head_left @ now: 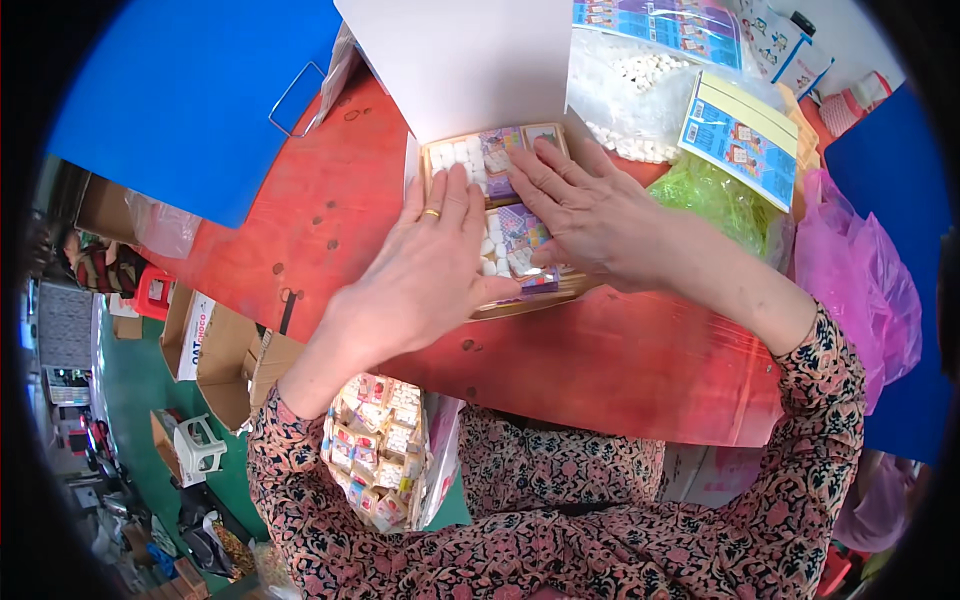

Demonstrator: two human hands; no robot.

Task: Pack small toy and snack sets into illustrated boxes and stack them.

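Left hand point(412, 265) and right hand point(592, 218), fingers extended and clasping nothing, rest on packets point(500, 150) in the box point(525, 308) directly beneath them, on the red worktop point(620, 360); its long axis seemingly runs forward.
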